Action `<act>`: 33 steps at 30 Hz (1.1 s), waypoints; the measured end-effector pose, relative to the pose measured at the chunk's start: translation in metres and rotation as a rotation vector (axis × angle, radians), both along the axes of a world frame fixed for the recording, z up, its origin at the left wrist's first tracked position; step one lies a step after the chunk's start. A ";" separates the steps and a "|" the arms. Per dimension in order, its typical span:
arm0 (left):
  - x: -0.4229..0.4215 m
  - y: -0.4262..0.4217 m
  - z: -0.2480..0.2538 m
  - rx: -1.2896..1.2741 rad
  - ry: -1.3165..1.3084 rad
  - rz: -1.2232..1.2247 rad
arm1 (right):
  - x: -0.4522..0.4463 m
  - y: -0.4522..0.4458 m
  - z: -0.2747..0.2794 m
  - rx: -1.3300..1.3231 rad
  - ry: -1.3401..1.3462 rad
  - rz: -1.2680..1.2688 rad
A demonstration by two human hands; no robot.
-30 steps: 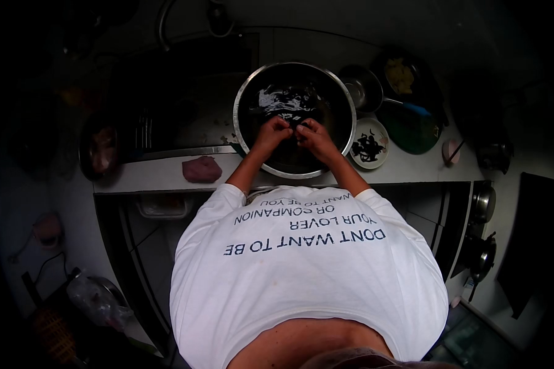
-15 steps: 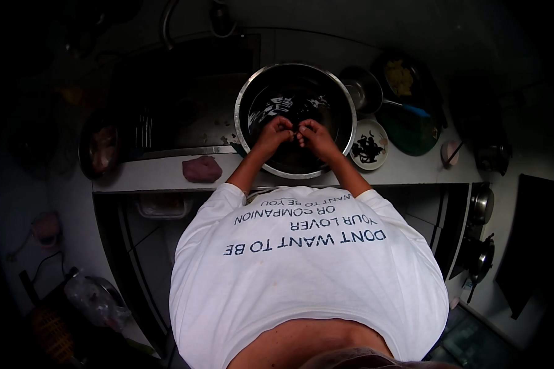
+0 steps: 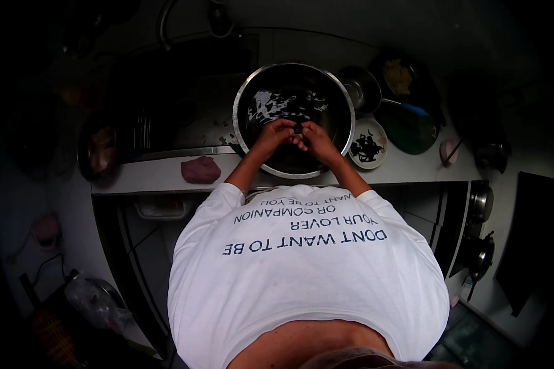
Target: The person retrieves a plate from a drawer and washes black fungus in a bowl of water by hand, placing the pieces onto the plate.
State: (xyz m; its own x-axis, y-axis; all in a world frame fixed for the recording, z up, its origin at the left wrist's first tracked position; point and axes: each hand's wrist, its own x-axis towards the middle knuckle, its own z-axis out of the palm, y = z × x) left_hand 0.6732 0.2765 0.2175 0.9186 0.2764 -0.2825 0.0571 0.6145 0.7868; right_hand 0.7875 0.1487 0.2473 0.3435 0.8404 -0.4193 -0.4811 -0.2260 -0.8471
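A wide metal basin [image 3: 353, 132] of water stands on the counter in front of me, its surface rippled and reflecting light. Over its near half, my left hand [image 3: 277, 134] and my right hand [image 3: 316, 140] meet fingertip to fingertip. Pinched between them is a small dark piece [image 3: 298, 128], its exact kind too dim to make out. Just right of the basin sits a white dish [image 3: 369, 165] holding black strips [image 3: 366, 147].
A folded pinkish cloth [image 3: 200, 170] lies on the counter's front edge, left of the basin. Behind it is a dark sink [image 3: 194, 132] with a faucet [image 3: 161, 31]. On the right are a small pan [image 3: 358, 89], a blue handle [image 3: 416, 111], a green board [image 3: 409, 135] and yellowish food [image 3: 397, 77].
Both hands have shifted slightly, and the dark piece now shows more between the fingertips. Water ripples in the basin have spread and changed shape.
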 end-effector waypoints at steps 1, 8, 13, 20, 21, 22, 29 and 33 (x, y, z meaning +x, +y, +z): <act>0.000 0.000 0.000 -0.004 0.002 0.009 | 0.000 0.000 0.001 0.005 0.017 -0.010; 0.001 0.001 -0.003 0.064 0.031 0.018 | 0.002 -0.001 0.008 -0.010 0.033 -0.013; 0.002 0.000 -0.004 0.111 0.042 0.012 | 0.000 -0.002 0.010 -0.033 -0.055 0.015; 0.002 0.000 -0.003 0.120 0.045 0.021 | 0.002 -0.004 -0.008 -0.119 -0.057 -0.018; 0.002 0.000 -0.004 0.119 0.035 0.026 | 0.000 -0.003 -0.008 -0.106 -0.074 -0.042; 0.002 0.000 -0.004 0.118 0.025 0.031 | -0.002 -0.003 -0.005 -0.093 -0.092 -0.066; 0.002 -0.001 -0.001 0.138 0.013 -0.019 | -0.004 -0.003 0.003 -0.160 -0.155 -0.030; 0.003 -0.004 0.000 0.142 -0.024 -0.066 | 0.002 -0.011 -0.009 -0.169 -0.135 -0.093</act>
State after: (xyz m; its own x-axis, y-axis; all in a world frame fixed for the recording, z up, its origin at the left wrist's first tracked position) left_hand 0.6758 0.2727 0.2175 0.9420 0.2510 -0.2228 0.0737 0.4929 0.8670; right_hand 0.7900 0.1375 0.2388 0.4787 0.7245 -0.4960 -0.3909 -0.3299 -0.8593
